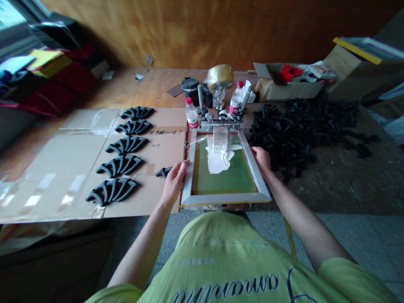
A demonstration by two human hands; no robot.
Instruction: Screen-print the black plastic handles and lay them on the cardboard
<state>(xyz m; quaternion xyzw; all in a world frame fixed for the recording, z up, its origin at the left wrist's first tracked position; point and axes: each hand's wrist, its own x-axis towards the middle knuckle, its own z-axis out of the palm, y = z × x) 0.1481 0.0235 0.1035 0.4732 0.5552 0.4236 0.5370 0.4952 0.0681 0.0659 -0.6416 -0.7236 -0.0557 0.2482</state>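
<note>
A screen-printing frame (265,191) with a green mesh lies in front of me, with white ink (217,162) and a pale squeegee (220,139) at its far half. My left hand (175,181) is closed at the frame's left side, its thumb by the rim. A black curved plastic part (163,171) sticks out from its fingers to the left. At the right rim, my right hand (261,159) is closed with curled fingers against the frame; its fingertips are partly hidden. A metal hinge clamp (221,124) holds the frame's far end.
Fanned rows of black parts (121,166) lie on cardboard (72,168) at left. A heap of black parts (284,130) is at right. Behind the clamp stand bottles (191,113), an ink tub (190,88) and a tape roll (220,75). An open carton (293,90) sits at back right.
</note>
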